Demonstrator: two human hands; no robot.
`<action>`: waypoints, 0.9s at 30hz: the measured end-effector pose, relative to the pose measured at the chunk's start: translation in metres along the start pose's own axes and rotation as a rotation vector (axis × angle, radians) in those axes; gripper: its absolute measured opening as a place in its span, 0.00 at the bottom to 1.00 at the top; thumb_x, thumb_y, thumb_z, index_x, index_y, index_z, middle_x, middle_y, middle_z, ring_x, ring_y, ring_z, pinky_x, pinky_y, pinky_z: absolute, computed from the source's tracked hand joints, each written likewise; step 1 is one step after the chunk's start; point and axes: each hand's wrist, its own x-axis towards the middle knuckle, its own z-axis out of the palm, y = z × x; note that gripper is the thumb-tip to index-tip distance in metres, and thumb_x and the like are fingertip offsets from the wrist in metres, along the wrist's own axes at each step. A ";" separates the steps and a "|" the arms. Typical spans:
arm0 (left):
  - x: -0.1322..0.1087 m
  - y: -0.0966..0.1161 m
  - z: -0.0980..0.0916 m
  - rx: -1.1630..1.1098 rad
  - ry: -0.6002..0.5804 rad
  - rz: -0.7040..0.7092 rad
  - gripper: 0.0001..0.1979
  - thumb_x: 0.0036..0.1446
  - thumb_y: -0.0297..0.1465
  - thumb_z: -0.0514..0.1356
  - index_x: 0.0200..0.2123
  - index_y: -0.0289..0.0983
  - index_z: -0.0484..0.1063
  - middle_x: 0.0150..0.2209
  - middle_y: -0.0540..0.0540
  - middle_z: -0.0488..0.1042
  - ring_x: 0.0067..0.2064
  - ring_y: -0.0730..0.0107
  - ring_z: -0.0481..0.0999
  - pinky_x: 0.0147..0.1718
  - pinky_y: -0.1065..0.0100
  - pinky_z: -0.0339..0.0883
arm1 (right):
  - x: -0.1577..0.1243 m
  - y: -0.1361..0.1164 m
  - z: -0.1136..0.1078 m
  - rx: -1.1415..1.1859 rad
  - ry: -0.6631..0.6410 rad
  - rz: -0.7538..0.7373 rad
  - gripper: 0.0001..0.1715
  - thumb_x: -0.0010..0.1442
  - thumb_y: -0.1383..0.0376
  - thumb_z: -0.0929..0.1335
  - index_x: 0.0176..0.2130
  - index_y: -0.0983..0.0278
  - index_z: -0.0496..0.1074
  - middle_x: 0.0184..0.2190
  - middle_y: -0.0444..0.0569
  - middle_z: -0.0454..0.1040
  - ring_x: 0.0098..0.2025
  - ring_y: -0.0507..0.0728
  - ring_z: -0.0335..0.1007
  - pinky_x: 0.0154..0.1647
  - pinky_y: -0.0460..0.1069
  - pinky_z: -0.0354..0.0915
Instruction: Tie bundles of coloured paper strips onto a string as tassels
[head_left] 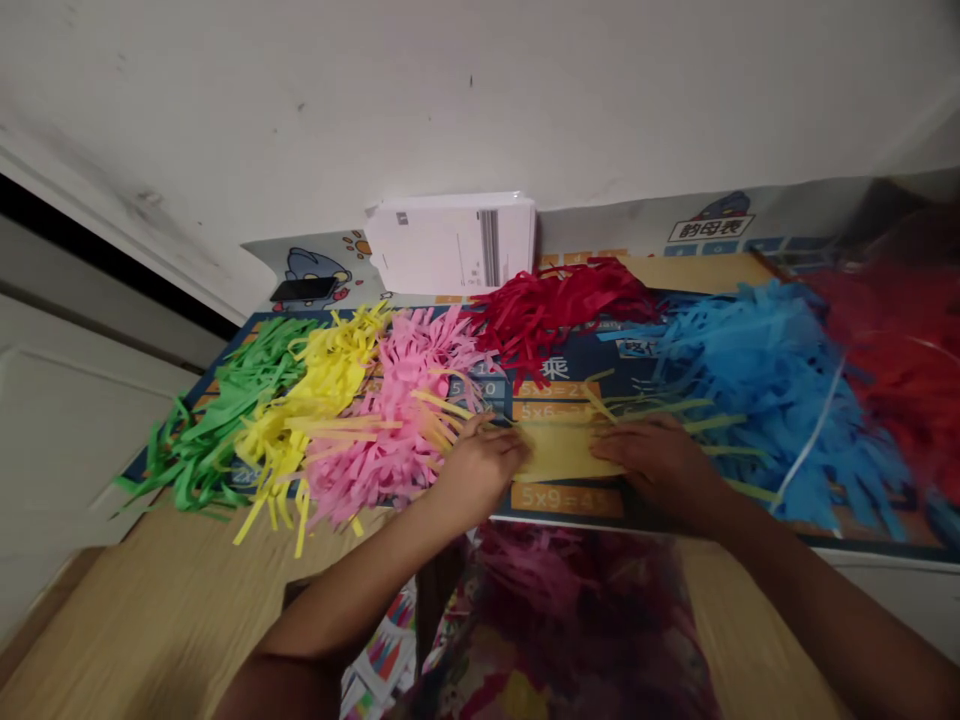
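A sheet of yellow tissue paper (559, 450) with fringed ends stretches between my two hands above the dark blue printed mat (570, 505). My left hand (484, 458) is closed on its left side, and loose strips stick out past the fingers. On the other side my right hand (660, 460) grips the paper, its fingers partly blurred. Left of my hands lie pink fringed tissue (405, 400), yellow fringed tissue (334, 370) and green fringed tissue (240, 400). Dark red fringed tissue (562, 305) is behind the sheet.
Blue fringed tissue (772, 370) and a red bundle (915, 370), partly under clear plastic, lie at right. At the back stand a white labelled stack (454, 245) against the wall and a dark phone (304, 289). Below the mat's front edge is a plastic bag (570, 620) with colourful contents.
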 end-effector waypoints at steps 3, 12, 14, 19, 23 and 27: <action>-0.006 0.004 -0.003 0.002 0.022 -0.012 0.17 0.61 0.22 0.54 0.51 0.39 0.74 0.50 0.44 0.80 0.56 0.62 0.74 0.65 0.52 0.52 | -0.001 -0.001 0.001 0.010 -0.018 -0.018 0.16 0.65 0.70 0.62 0.44 0.59 0.78 0.47 0.49 0.81 0.52 0.59 0.75 0.52 0.57 0.58; -0.009 0.015 0.012 -0.087 0.060 -0.074 0.14 0.66 0.28 0.53 0.50 0.39 0.75 0.45 0.43 0.82 0.48 0.61 0.78 0.61 0.51 0.54 | 0.001 0.005 0.001 0.097 -0.138 0.129 0.15 0.63 0.65 0.65 0.47 0.58 0.78 0.45 0.50 0.81 0.48 0.61 0.74 0.50 0.57 0.61; -0.004 0.010 0.014 -0.159 0.093 -0.171 0.11 0.66 0.29 0.54 0.44 0.40 0.77 0.41 0.45 0.83 0.44 0.63 0.79 0.56 0.55 0.59 | 0.007 0.008 0.000 0.196 -0.159 0.174 0.14 0.66 0.60 0.64 0.43 0.57 0.79 0.42 0.48 0.82 0.48 0.61 0.74 0.49 0.56 0.61; 0.017 0.004 0.010 -0.138 0.032 -0.436 0.15 0.66 0.34 0.55 0.29 0.39 0.78 0.29 0.48 0.80 0.35 0.64 0.78 0.44 0.61 0.62 | 0.035 0.013 0.002 0.210 -0.288 0.477 0.25 0.67 0.54 0.62 0.24 0.61 0.74 0.26 0.45 0.77 0.30 0.56 0.72 0.31 0.49 0.58; 0.033 0.007 0.008 0.007 -0.038 -0.527 0.16 0.65 0.39 0.56 0.30 0.38 0.78 0.29 0.45 0.81 0.34 0.60 0.78 0.44 0.58 0.61 | 0.049 0.010 0.010 0.007 -0.267 0.526 0.18 0.60 0.56 0.67 0.23 0.61 0.72 0.26 0.46 0.76 0.30 0.57 0.70 0.32 0.50 0.54; 0.040 0.007 0.009 0.065 -0.083 -0.557 0.15 0.65 0.39 0.56 0.34 0.36 0.78 0.29 0.43 0.81 0.33 0.59 0.78 0.45 0.57 0.61 | 0.046 0.010 0.019 -0.047 -0.186 0.488 0.17 0.60 0.58 0.67 0.22 0.61 0.70 0.26 0.46 0.76 0.33 0.58 0.69 0.35 0.51 0.54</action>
